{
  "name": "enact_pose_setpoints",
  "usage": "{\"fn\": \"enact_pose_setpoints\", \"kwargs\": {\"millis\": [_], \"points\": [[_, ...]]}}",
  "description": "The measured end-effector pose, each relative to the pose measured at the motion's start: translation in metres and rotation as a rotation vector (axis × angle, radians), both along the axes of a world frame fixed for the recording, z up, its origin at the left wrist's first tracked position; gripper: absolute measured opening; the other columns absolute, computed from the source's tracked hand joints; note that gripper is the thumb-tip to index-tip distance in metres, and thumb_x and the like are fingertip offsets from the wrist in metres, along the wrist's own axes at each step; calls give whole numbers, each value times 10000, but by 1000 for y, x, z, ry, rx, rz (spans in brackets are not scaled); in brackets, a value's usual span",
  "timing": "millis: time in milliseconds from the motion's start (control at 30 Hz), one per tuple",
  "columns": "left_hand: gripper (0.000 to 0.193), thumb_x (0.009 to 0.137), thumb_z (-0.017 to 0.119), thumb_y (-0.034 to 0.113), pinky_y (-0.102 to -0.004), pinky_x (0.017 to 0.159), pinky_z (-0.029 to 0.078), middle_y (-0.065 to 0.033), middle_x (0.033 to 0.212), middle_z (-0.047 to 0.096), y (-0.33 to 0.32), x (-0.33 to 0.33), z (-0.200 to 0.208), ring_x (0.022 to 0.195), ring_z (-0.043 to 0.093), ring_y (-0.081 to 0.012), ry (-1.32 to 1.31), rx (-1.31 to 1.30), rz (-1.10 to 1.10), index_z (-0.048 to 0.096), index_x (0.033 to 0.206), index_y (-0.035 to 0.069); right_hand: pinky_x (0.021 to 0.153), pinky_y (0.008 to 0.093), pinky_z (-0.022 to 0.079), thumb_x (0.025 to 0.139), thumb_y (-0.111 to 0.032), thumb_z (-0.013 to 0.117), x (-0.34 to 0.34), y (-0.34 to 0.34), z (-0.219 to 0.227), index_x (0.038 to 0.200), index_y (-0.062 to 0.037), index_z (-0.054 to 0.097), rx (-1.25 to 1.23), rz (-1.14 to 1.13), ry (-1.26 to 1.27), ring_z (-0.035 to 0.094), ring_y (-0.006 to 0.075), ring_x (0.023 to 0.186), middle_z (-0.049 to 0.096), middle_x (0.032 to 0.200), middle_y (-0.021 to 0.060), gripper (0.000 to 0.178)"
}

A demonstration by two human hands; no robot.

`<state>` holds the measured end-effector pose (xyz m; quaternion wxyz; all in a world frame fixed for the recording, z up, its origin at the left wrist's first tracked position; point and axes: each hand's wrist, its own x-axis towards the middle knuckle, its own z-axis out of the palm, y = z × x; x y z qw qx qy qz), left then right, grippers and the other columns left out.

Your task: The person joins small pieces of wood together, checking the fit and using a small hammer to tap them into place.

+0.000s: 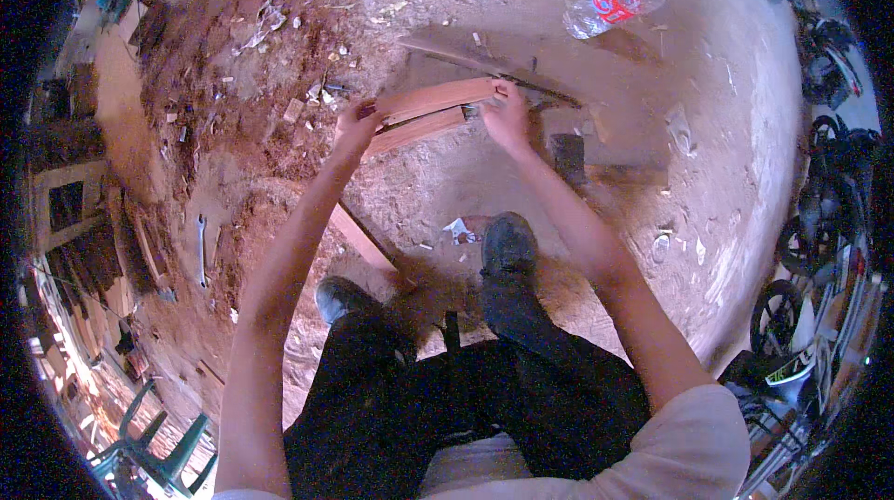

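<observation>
The dirt floor (438, 197) spreads around the clear, red-capped bottle (610, 8). Nearer the person and left of that bottle, the upper wooden strip (438, 100) spans the gap between both hands, with the lower wooden strip (419, 131) close along it; the view is too grainy to tell whether they are joined. Bare and sawn-looking, the wood should be light, stiff, grippy and sturdy, perhaps splintery; the ends offer the steadiest hold. Farther from the bottle, the left hand (354, 130) curls round one end; closer to it, the right hand (506, 120) pinches the other.
</observation>
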<state>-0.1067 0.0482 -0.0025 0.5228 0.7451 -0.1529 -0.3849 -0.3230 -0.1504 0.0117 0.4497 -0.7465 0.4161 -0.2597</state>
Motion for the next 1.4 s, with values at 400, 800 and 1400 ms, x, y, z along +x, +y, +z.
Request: {"fn": "enact_pose_setpoints", "kwargs": {"millis": [400,800,1400], "points": [[362,845,723,167,-300,798,526,-81,998,672,2,-10,21,896,632,-176,71,-84,81,628,1139,-21,705,284,529,811,-60,679,-5,-15,14,1108,3,600,717,-184,-248,628,166,867,627,1000,86,314],[269,932,638,200,-282,807,481,-43,988,674,60,-21,64,929,607,-127,40,-33,-129,666,1116,6,736,304,486,826,-223,747,-28,3,60,1114,-77,690,646,639,232,588,96,844,666,936,13,328],[488,847,700,410,-458,795,545,-180,1056,692,180,55,43,949,680,-350,-683,882,-633,601,1191,79,749,458,512,819,-182,633,-25,8,57,913,-24,672,-299,894,849,653,369,826,674,868,197,188]]}}
